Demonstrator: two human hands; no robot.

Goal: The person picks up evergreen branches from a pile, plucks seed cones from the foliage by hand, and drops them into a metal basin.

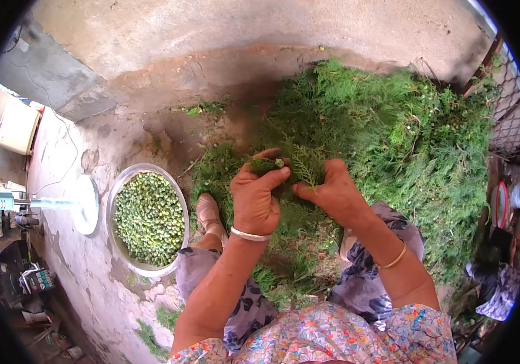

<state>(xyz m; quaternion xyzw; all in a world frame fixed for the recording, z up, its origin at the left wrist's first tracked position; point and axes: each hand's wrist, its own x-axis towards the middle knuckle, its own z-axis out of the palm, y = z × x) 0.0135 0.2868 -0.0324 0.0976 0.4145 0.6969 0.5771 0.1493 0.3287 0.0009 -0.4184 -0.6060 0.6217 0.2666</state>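
Note:
Feathery evergreen sprigs are between my two hands, above a heap of cut branches [405, 121]. My left hand [257, 197], with a silver bangle at its wrist, is closed around a bit of green foliage; a small round green cone [280, 162] shows by the thumb tip. In my right hand [337, 191], thumb and fingers pinch an evergreen sprig [306, 164]. Some fingers of both hands are hidden. To the left of my feet stands a metal basin [112, 224], filled with small green cones [150, 218].
A pedestal fan [87, 205] lies within view left of the basin. Behind the branches rises a plastered wall [260, 24]. Wire mesh [510, 109] borders the right side. My shod foot [208, 209] rests beside the greenery, and assorted household items line the left edge.

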